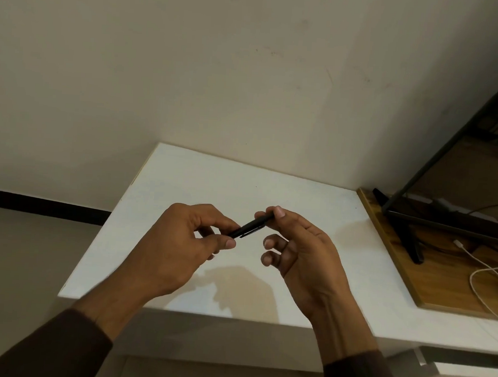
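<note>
— What's that person busy with?

— A black pen (251, 225), held in the air over the middle of the white worktop (213, 180). It slants, one end toward two o'clock, the other toward eight.

— Who has which end?

— The left hand (180, 242) pinches the eight o'clock end between thumb and forefinger. The right hand (302, 250) pinches the two o'clock end the same way, and its other fingers curl loosely, off the pen. Each grip is pressed onto the pen, neither one spread.

— Opening it or closing it?

— I'd say working the two ends against each other, a cap or a barrel, but I can't make out a seam from here.

— And the next move?

— Likely a straight pull or twist along the pen's own line, hands going opposite ways. Both pinches need to stay firm, since a thin barrel slips easily.

— Anything in the way?

— No. At three o'clock there's a wooden board (440, 275) with a black stand (408, 236) and a white cable (475, 278), well apart from the hands.
</note>
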`<move>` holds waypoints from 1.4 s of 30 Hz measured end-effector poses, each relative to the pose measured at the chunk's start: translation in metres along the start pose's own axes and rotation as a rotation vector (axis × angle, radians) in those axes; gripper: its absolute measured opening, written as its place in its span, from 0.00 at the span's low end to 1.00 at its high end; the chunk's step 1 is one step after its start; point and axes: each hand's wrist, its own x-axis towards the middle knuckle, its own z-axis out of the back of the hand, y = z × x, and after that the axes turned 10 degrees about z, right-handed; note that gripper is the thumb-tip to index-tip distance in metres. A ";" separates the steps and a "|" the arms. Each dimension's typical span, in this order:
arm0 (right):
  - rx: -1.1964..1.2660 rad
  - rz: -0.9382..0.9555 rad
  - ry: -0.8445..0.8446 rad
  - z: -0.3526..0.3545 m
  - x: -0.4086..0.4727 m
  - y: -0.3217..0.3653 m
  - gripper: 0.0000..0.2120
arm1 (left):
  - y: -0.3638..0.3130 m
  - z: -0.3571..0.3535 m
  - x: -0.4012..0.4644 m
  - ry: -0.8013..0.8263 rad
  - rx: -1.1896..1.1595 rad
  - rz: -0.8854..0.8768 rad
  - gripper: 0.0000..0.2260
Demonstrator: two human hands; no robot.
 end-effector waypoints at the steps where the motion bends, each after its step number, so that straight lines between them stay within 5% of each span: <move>1: 0.021 -0.034 0.022 0.000 0.000 0.000 0.12 | 0.000 0.000 0.000 -0.003 0.007 -0.002 0.08; 11: 0.134 -0.137 0.095 0.001 0.000 -0.003 0.10 | -0.001 -0.001 -0.001 -0.022 0.036 -0.001 0.08; 19: 0.060 -0.030 -0.013 -0.012 -0.004 -0.013 0.18 | -0.004 0.000 0.002 -0.037 0.074 0.012 0.08; 24: -0.067 -0.009 -0.033 -0.020 -0.001 -0.023 0.13 | -0.004 -0.002 0.001 -0.022 0.102 -0.008 0.07; 30: 0.240 0.050 -0.195 -0.020 0.007 -0.016 0.14 | 0.002 0.007 0.002 -0.094 0.025 0.049 0.21; 36: 0.553 0.060 -0.154 -0.013 0.013 -0.008 0.22 | 0.007 0.004 0.000 -0.078 0.012 0.092 0.19; 42: 0.592 0.079 -0.164 -0.005 0.014 -0.002 0.20 | 0.018 0.000 0.004 -0.068 0.031 0.097 0.08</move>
